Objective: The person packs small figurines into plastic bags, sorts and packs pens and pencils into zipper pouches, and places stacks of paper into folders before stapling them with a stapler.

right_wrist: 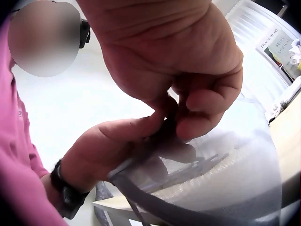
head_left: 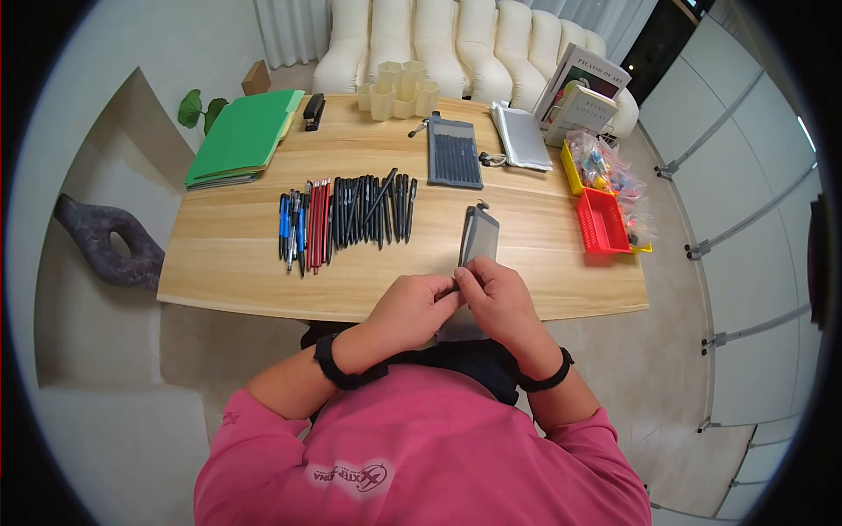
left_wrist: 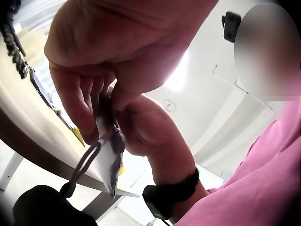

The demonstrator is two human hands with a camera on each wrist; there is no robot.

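Note:
Both hands hold a grey translucent zip pouch [head_left: 481, 233] at the table's front edge. My left hand [head_left: 405, 309] grips it from the left and my right hand [head_left: 503, 302] from the right, with their fingertips meeting at its upper edge. In the right wrist view the clear side of the pouch [right_wrist: 249, 155] spreads below the right hand [right_wrist: 174, 56], with a dark grey border. A looped cord [left_wrist: 87, 162] dangles beside the pouch under the left hand [left_wrist: 113, 42] in the left wrist view. The pinched part is mostly hidden by the fingers.
Left of the pouch lie black pens [head_left: 368, 210], red pencils [head_left: 319, 223] and blue pens [head_left: 283, 228]. Behind are a pouch filled with black pens [head_left: 454, 153], stacked pouches [head_left: 524, 138], a stapler [head_left: 314, 112], green folders [head_left: 246, 131] and a hexagonal holder [head_left: 399, 92]. Red basket [head_left: 603, 223] stands right.

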